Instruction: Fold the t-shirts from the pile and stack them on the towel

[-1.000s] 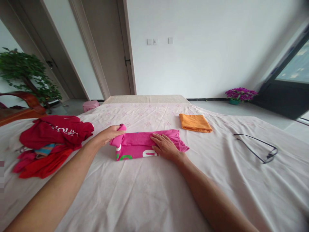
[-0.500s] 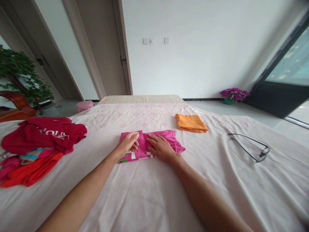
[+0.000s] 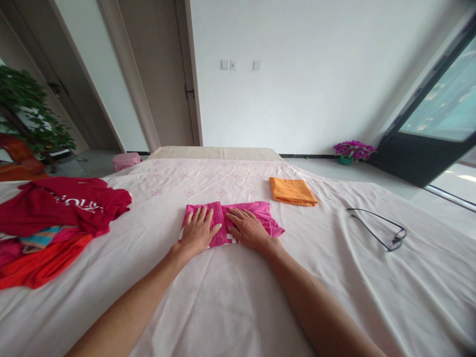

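Note:
A pink garment (image 3: pixel 215 238), partly folded and with a white patterned edge, lies in front of me on the bed-like covered surface. My left hand (image 3: pixel 197 230) rests flat on its left part, fingers spread. Flat on the middle of it lies my right hand (image 3: pixel 247 228), its fingers stretched out too. The garment's right end (image 3: pixel 273 225) is loose and creased. Both palms hide part of the cloth. Beyond my right hand sits a folded orange cloth (image 3: pixel 293 192).
A heap of clothes with a dark red printed top (image 3: pixel 63 203) and a bright red piece (image 3: pixel 48 265) lies at the left. Black-framed glasses (image 3: pixel 386 229) rest at the right on the pale sheet (image 3: pixel 230 307). A pink stool (image 3: pixel 126 161) stands beyond the left edge.
My left hand has gone from curled fingers to lying flat and spread on the garment's left part. My right hand stays in place on the cloth.

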Action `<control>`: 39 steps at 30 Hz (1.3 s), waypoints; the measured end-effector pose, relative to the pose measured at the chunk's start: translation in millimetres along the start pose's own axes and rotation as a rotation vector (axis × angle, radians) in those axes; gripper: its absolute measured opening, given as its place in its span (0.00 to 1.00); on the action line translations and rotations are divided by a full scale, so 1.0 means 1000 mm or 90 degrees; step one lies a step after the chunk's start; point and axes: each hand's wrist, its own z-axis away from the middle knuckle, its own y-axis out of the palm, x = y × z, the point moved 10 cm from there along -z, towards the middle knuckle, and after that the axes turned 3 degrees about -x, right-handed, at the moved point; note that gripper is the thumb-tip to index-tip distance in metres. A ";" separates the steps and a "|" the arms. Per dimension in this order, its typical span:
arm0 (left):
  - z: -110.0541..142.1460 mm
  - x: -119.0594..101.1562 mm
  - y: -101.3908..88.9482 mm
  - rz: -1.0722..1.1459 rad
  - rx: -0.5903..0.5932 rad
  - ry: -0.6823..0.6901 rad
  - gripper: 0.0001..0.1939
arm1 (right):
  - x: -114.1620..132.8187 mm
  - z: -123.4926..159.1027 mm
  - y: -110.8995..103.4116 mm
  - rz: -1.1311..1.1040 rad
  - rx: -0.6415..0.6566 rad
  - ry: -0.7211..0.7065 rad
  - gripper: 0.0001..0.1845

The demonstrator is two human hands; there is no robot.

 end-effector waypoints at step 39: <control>-0.007 0.043 0.003 0.062 0.026 0.041 0.29 | 0.042 0.000 -0.004 -0.071 0.056 -0.112 0.23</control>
